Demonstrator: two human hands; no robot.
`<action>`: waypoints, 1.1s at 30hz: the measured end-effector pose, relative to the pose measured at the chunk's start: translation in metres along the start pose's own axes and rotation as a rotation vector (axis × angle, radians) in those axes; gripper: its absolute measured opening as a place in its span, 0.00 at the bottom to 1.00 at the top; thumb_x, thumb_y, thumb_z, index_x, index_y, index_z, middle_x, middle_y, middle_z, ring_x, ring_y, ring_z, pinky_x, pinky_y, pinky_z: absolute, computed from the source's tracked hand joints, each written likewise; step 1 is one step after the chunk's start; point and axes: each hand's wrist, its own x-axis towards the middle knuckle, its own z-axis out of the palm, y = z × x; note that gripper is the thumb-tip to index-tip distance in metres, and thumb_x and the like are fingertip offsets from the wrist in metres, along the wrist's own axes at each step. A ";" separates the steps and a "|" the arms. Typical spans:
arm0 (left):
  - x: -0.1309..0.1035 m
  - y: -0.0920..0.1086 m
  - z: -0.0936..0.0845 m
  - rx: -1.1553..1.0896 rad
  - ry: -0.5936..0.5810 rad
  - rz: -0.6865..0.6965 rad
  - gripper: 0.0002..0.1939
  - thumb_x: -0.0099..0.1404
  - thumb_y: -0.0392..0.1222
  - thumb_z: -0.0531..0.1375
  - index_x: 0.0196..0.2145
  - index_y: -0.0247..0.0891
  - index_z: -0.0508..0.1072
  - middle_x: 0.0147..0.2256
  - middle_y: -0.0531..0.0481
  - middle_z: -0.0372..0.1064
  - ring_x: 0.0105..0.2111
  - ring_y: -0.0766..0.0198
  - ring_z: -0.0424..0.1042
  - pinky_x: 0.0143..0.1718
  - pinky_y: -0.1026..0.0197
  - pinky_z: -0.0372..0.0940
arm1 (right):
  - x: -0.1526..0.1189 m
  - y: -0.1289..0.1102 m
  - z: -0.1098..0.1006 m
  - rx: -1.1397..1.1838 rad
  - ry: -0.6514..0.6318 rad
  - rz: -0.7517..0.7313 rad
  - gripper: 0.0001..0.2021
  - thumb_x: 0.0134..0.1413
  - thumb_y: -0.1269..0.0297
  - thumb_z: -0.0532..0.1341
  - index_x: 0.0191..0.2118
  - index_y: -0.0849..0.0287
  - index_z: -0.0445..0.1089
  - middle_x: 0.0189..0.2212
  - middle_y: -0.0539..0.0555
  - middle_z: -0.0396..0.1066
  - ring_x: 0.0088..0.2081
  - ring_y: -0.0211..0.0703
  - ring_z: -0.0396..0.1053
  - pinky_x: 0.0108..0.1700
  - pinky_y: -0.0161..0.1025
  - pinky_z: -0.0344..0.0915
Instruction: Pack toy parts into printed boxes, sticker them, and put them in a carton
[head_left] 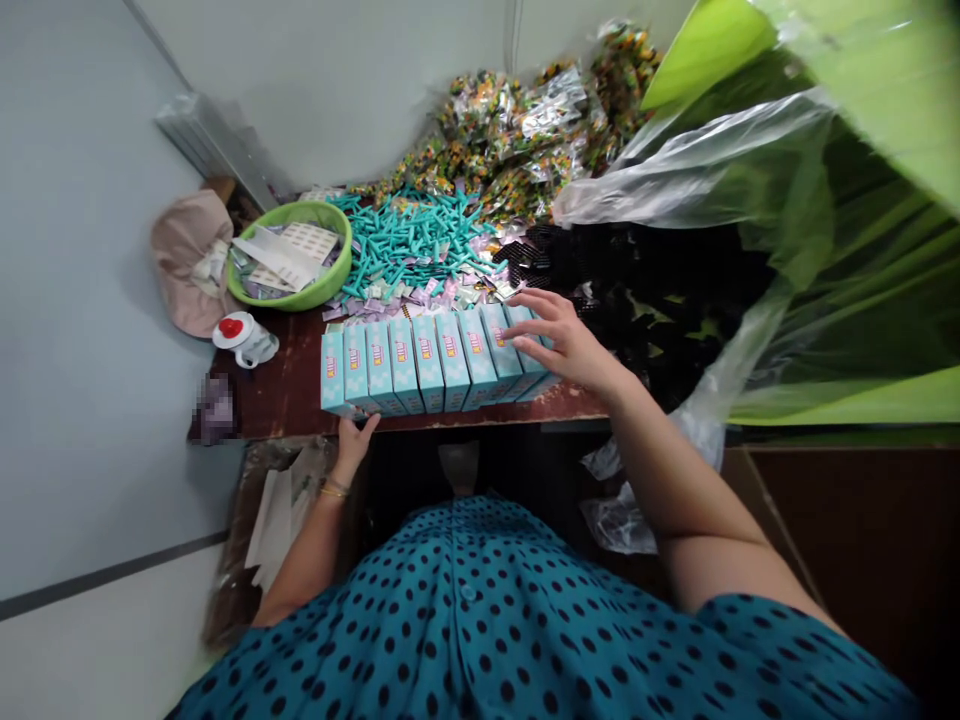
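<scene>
Several light-blue boxes (426, 360) with pink labels stand side by side in a row along the front edge of the brown table (289, 385). At the row's right end is my right hand (559, 340), its fingers spread over the tops of the last boxes. My left hand (355, 440) is at the table's front edge, below the left end of the row, with thumb and fingers apart near the lower corner of the boxes. Its fingertips are partly hidden by the boxes. Behind the row lies a heap of teal sticks (412, 240) among small printed packets (442, 292).
A green basket (345, 262) holding cards and packets stands at the left, near a white cup (255, 342) with a red-topped lid and a pink cap (184, 265). Clear bags of colourful pieces (525, 130) are piled behind. Black items (637, 290) lie right, beside green sheeting (892, 260).
</scene>
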 end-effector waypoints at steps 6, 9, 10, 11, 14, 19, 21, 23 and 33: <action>-0.004 0.004 0.003 -0.017 0.003 -0.017 0.17 0.56 0.55 0.68 0.31 0.42 0.68 0.30 0.49 0.71 0.34 0.56 0.72 0.45 0.53 0.69 | 0.023 -0.025 0.013 -0.143 -0.109 -0.100 0.14 0.70 0.53 0.57 0.43 0.47 0.80 0.64 0.51 0.66 0.71 0.58 0.51 0.71 0.68 0.44; -0.006 0.006 0.004 -0.027 0.018 -0.028 0.18 0.55 0.55 0.69 0.32 0.42 0.68 0.31 0.49 0.72 0.35 0.55 0.73 0.46 0.51 0.69 | 0.032 -0.037 0.022 -0.145 -0.088 -0.122 0.14 0.71 0.53 0.56 0.46 0.46 0.80 0.65 0.51 0.65 0.71 0.56 0.51 0.72 0.64 0.45; -0.006 0.006 0.004 -0.029 0.023 -0.034 0.18 0.55 0.54 0.69 0.32 0.42 0.68 0.32 0.48 0.72 0.36 0.55 0.73 0.47 0.51 0.69 | 0.035 -0.042 0.027 -0.143 -0.092 -0.137 0.14 0.71 0.54 0.56 0.49 0.45 0.79 0.66 0.50 0.64 0.71 0.56 0.51 0.72 0.63 0.45; -0.007 0.007 0.005 -0.032 0.027 -0.039 0.18 0.55 0.54 0.69 0.32 0.42 0.68 0.32 0.48 0.73 0.36 0.55 0.74 0.47 0.51 0.69 | 0.038 -0.046 0.032 -0.144 -0.103 -0.154 0.14 0.71 0.54 0.56 0.52 0.44 0.78 0.66 0.50 0.64 0.72 0.56 0.51 0.72 0.62 0.44; -0.008 0.006 0.006 -0.039 0.033 -0.050 0.18 0.55 0.53 0.70 0.33 0.42 0.69 0.32 0.49 0.73 0.36 0.55 0.74 0.47 0.51 0.69 | 0.044 -0.055 0.048 -0.164 -0.145 -0.193 0.15 0.70 0.55 0.57 0.56 0.43 0.76 0.66 0.50 0.63 0.72 0.58 0.50 0.73 0.65 0.42; -0.010 0.002 0.009 -0.049 0.040 -0.057 0.17 0.54 0.52 0.70 0.32 0.41 0.69 0.32 0.48 0.73 0.35 0.55 0.75 0.45 0.51 0.69 | 0.056 -0.071 0.062 -0.170 -0.137 -0.187 0.16 0.72 0.54 0.54 0.53 0.44 0.78 0.66 0.51 0.62 0.72 0.59 0.48 0.72 0.67 0.41; -0.010 0.001 0.010 -0.052 0.047 -0.063 0.17 0.54 0.52 0.71 0.32 0.41 0.69 0.31 0.48 0.74 0.35 0.55 0.74 0.45 0.51 0.69 | 0.062 -0.082 0.068 -0.162 -0.145 -0.203 0.17 0.72 0.53 0.54 0.56 0.45 0.76 0.68 0.52 0.61 0.73 0.60 0.47 0.73 0.66 0.41; -0.011 0.000 0.011 -0.055 0.055 -0.067 0.17 0.54 0.51 0.71 0.32 0.41 0.69 0.32 0.48 0.74 0.35 0.55 0.75 0.45 0.51 0.69 | 0.067 -0.091 0.077 -0.155 -0.168 -0.227 0.18 0.72 0.53 0.54 0.59 0.46 0.74 0.68 0.53 0.60 0.72 0.62 0.47 0.73 0.68 0.40; -0.013 0.004 0.013 -0.082 0.062 -0.054 0.19 0.54 0.48 0.72 0.40 0.41 0.71 0.39 0.45 0.77 0.43 0.51 0.77 0.50 0.48 0.70 | 0.070 -0.129 0.095 -0.112 -0.162 -0.291 0.17 0.70 0.51 0.56 0.58 0.45 0.74 0.67 0.53 0.63 0.72 0.63 0.49 0.73 0.70 0.38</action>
